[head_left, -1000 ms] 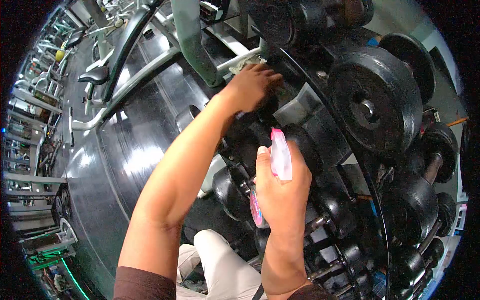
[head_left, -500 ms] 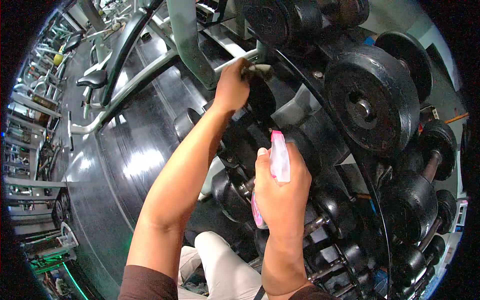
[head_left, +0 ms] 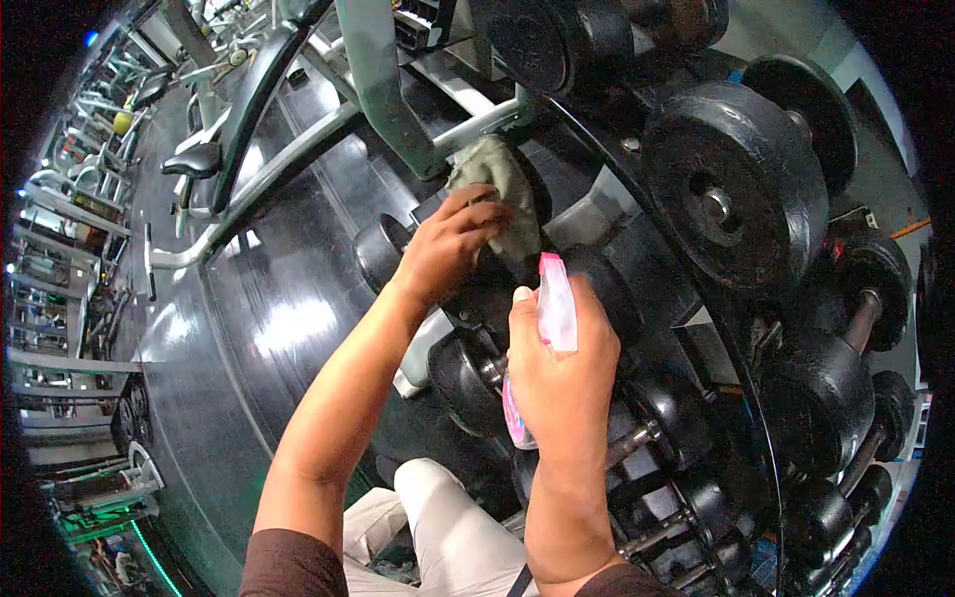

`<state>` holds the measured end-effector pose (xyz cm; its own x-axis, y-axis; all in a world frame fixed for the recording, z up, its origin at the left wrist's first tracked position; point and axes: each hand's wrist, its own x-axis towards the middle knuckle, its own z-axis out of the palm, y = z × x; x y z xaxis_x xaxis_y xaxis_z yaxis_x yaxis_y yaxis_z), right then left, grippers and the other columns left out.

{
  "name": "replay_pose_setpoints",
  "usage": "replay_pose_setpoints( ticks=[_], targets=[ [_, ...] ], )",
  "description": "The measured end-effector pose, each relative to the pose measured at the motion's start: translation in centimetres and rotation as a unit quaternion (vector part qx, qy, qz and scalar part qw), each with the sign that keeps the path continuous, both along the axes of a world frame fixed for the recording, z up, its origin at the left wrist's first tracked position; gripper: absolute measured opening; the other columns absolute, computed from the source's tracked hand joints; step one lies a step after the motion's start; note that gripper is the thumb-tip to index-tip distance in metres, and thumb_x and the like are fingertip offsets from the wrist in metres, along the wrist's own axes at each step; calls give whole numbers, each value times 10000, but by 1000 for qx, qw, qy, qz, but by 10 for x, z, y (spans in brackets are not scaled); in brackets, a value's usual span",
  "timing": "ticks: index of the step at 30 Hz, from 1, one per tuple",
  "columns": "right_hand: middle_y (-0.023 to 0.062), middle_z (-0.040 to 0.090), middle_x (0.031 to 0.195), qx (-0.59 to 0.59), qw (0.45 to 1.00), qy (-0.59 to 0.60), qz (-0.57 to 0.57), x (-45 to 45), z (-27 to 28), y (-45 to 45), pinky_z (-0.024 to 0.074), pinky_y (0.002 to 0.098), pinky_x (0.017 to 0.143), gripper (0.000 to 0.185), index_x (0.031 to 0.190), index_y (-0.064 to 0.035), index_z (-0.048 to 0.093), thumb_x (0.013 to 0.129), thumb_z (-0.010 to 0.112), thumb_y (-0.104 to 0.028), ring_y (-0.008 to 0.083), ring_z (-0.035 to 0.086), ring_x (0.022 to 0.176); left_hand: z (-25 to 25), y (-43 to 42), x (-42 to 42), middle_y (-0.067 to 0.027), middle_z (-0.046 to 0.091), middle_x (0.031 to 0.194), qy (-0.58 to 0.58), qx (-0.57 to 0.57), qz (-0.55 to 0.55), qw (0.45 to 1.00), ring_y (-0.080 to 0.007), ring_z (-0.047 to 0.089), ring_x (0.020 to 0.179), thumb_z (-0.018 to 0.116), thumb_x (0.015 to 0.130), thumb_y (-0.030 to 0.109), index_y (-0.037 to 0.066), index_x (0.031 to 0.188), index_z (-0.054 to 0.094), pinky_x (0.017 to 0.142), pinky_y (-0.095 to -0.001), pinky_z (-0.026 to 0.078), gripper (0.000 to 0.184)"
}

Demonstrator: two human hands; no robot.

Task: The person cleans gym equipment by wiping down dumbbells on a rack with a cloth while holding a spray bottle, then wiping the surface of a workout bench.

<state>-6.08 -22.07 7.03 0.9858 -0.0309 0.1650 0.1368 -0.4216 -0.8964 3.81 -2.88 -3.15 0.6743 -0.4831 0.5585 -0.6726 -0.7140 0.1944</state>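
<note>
My left hand (head_left: 448,247) is on a grey-green cloth (head_left: 500,199), its fingers curled over the near side and slightly blurred. The cloth lies spread against a black dumbbell on the lower rack; most of that dumbbell is hidden beneath it. In my right hand (head_left: 567,378) is a spray bottle (head_left: 558,308) with a whitish head and a pink nozzle, pointing away from me toward the cloth. Its pink-labelled body shows partly below my fist, and my fingers around its neck are mostly hidden.
Large black dumbbells (head_left: 731,189) line the upper shelf on the right. More dumbbells (head_left: 671,428) sit on the lower rack near my knees. A grey machine frame (head_left: 383,99) stands ahead, and a padded bench (head_left: 264,95) is to the left over the shiny black floor (head_left: 288,323).
My left hand has come back toward me and a little left. The cloth, bunched and mostly hidden before, now shows spread out. My right hand keeps the spray bottle in nearly the same place.
</note>
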Motion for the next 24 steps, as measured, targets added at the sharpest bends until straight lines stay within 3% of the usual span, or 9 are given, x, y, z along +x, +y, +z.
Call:
replay_pose_setpoints(
  ticks=[3, 6, 8, 11, 14, 16, 20, 23, 24],
  targets=[
    [210, 605, 801, 13, 1000, 5, 1, 0, -1, 0, 478, 536, 695, 208, 856, -2, 542, 940, 696, -114, 458, 622, 774, 1, -8, 2, -73, 743, 1173, -33, -202, 100, 974, -325, 658, 1228, 641, 701, -133, 52, 948, 745, 1058, -384, 525, 326],
    [216, 612, 808, 21, 1000, -2, -1, 0, 0, 1, 481, 533, 693, 203, 859, 3, 546, 940, 692, -111, 463, 622, 774, -6, -24, 2, -130, 746, 1164, 34, -318, 181, 930, -368, 713, 1114, 649, 739, -133, 23, 1003, 724, 1006, -377, 553, 316],
    [219, 622, 816, 32, 999, 14, 0, 0, -5, 1, 485, 532, 695, 195, 860, 3, 556, 936, 694, -109, 460, 627, 776, -17, -33, 5, -129, 760, 1137, 7, -325, 195, 926, -308, 742, 1049, 626, 781, -145, 20, 1022, 724, 969, -358, 566, 309],
    [221, 626, 821, 36, 999, 8, 4, 1, -4, -1, 486, 533, 695, 195, 856, 0, 559, 933, 699, -113, 456, 629, 775, -41, -52, 6, -144, 764, 1093, 39, -467, 263, 843, -301, 742, 1033, 699, 777, -93, 37, 1005, 740, 935, -368, 566, 265],
    [217, 628, 819, 38, 999, 15, -2, 1, -5, -1, 488, 539, 703, 196, 857, -1, 564, 930, 704, -117, 452, 635, 783, -2, -70, -17, -182, 777, 1055, 201, -459, 335, 798, -313, 767, 978, 723, 811, -35, 22, 1067, 749, 903, -375, 581, 264],
    [214, 634, 820, 32, 999, 11, -4, -1, -3, 0, 489, 542, 711, 195, 861, 1, 567, 927, 706, -119, 450, 639, 792, -16, -65, -23, -216, 778, 1032, 250, -436, 305, 809, -324, 769, 989, 795, 773, 97, 5, 1104, 752, 896, -384, 577, 345],
    [213, 639, 823, 39, 999, 9, -8, 0, -6, 1, 492, 540, 719, 201, 859, 0, 569, 927, 707, -128, 451, 641, 798, -11, -67, -34, -228, 770, 994, 393, -300, 247, 833, -318, 759, 979, 817, 787, 158, -9, 1119, 723, 866, -403, 559, 384],
    [218, 645, 830, 41, 999, 7, -14, 2, -7, 0, 495, 539, 726, 197, 863, -1, 575, 927, 708, -133, 453, 643, 804, -34, -52, -27, -165, 755, 953, 362, -440, 199, 797, -248, 711, 859, 770, 871, 132, -18, 1145, 693, 786, -380, 546, 322],
    [221, 649, 834, 39, 999, 14, -16, 2, -7, 0, 498, 538, 731, 194, 866, -1, 580, 927, 707, -133, 453, 645, 810, -16, -49, -30, -172, 754, 985, 314, -406, 267, 816, -245, 717, 889, 746, 921, 153, -16, 1127, 682, 804, -381, 544, 273]
  ],
)
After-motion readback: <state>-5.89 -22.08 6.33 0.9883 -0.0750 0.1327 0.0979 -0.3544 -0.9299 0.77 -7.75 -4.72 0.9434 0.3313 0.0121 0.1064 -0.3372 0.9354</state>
